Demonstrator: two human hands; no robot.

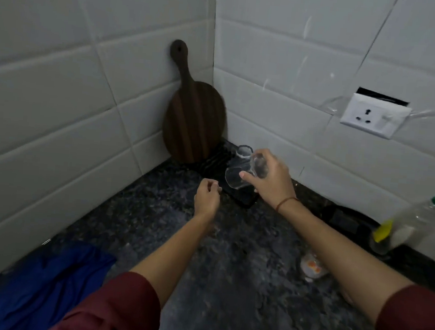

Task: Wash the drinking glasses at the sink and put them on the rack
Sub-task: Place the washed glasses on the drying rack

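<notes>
item: one glass (239, 177), gripped near its base by our right hand (270, 180), tilted mouth-down just above the black rack (219, 162) in the corner, beside a second glass (244, 151) already there. our left hand (207, 195): loosely curled, holding nothing. to seat it well, we judge, lower the rim flat onto the ribs, clear of its neighbour, before letting go.
</notes>
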